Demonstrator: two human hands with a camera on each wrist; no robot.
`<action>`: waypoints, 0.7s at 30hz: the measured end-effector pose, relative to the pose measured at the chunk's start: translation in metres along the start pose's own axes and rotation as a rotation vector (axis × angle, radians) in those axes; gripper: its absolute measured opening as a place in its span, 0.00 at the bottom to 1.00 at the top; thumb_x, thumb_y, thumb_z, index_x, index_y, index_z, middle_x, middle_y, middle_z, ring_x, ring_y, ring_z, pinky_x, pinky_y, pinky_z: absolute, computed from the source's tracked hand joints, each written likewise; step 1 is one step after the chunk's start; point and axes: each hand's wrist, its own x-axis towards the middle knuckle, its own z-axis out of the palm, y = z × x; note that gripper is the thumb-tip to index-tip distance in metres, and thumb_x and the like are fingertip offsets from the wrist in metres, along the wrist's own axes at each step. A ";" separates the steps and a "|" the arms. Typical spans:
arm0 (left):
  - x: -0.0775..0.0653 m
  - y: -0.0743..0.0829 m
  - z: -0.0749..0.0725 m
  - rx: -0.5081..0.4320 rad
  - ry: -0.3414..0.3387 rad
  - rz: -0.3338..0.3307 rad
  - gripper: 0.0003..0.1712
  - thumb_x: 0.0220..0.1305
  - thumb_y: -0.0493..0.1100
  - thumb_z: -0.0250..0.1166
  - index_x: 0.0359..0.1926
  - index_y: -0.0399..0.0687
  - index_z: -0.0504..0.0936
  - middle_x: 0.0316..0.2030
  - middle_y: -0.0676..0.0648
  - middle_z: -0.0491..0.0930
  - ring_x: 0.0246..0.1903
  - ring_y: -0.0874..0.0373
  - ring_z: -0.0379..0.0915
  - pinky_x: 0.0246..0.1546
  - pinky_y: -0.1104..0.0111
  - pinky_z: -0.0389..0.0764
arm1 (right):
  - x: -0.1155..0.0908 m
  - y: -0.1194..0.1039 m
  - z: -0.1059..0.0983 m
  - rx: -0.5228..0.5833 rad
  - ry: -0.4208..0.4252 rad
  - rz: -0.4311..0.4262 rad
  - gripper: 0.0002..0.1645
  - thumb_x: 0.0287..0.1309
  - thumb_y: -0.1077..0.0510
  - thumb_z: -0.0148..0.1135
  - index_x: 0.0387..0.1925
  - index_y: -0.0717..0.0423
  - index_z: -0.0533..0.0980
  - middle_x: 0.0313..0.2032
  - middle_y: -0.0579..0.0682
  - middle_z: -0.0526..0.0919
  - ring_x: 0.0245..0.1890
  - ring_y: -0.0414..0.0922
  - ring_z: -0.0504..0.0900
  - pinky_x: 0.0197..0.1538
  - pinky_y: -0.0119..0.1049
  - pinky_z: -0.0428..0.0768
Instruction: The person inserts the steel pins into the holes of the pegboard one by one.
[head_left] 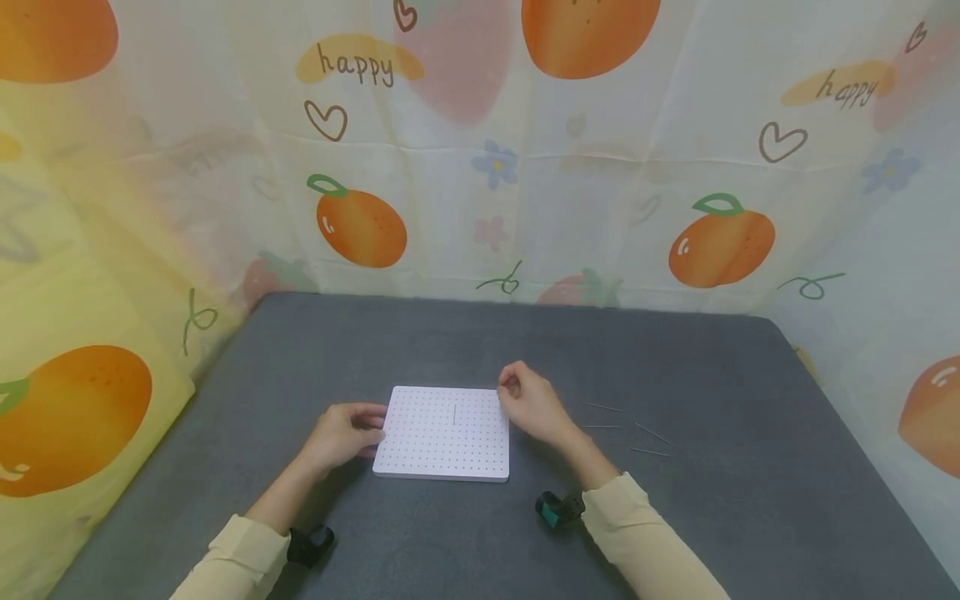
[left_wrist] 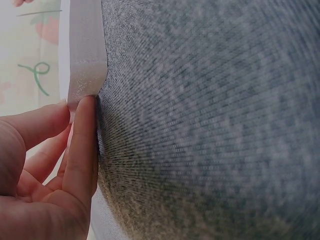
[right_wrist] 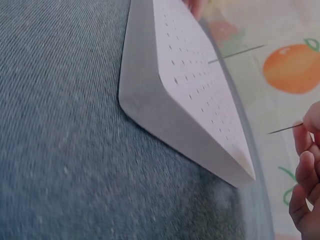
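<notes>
A white pegboard (head_left: pixel 442 442) dotted with rows of small holes lies flat on the dark table. One thin metal pin (head_left: pixel 454 414) stands upright in it; the right wrist view shows this pin (right_wrist: pixel 237 53) too. At the board's left edge, my left hand (head_left: pixel 341 435) grips it between thumb (left_wrist: pixel 42 122) and fingers. My right hand (head_left: pixel 532 404) is over the board's far right corner. Its thumb and forefinger pinch another thin metal pin (right_wrist: pixel 285 129), whose free end sticks out from the fingertips.
Several more thin pins, among them one pin (head_left: pixel 651 452) nearest the front, lie on the table (head_left: pixel 675 375) right of the board. Behind the table hangs a fruit-patterned cloth (head_left: pixel 450 208). Both wrists wear small black cameras.
</notes>
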 end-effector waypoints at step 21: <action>-0.001 0.000 0.000 0.003 0.005 0.001 0.22 0.54 0.30 0.63 0.52 0.37 0.76 0.41 0.41 0.78 0.33 0.56 0.77 0.28 0.66 0.83 | 0.000 -0.008 0.023 -0.017 -0.009 -0.075 0.02 0.53 0.58 0.60 0.31 0.47 0.74 0.23 0.40 0.74 0.21 0.37 0.67 0.24 0.28 0.64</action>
